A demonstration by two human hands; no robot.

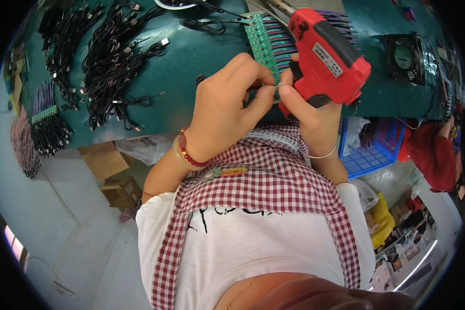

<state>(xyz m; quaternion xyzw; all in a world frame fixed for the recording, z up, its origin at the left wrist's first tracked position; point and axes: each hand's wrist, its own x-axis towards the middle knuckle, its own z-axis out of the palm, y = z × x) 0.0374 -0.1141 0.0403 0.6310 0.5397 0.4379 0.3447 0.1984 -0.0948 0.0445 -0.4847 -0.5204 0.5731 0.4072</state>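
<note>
My right hand (315,116) is wrapped around the grip of a red soldering gun (328,57), whose metal front end points toward the far side of the table. Its thumb and forefinger also reach left to my left hand (235,98). The left fingertips are closed in a pinch there, on a thin pale strand (280,87) that runs between the two hands; its ends are hidden. Just beyond my fingers lies a green circuit board panel (261,44) with rows of small boards. Dark and pinkish wires (281,46) stick out to its right, partly behind the gun.
Bundles of black USB cables (116,67) cover the table's left part. A wired panel (46,113) hangs over the left edge. A small black fan (405,59) stands at the right. Below the edge is a blue basket (367,163); a person in red (431,155) is beyond it.
</note>
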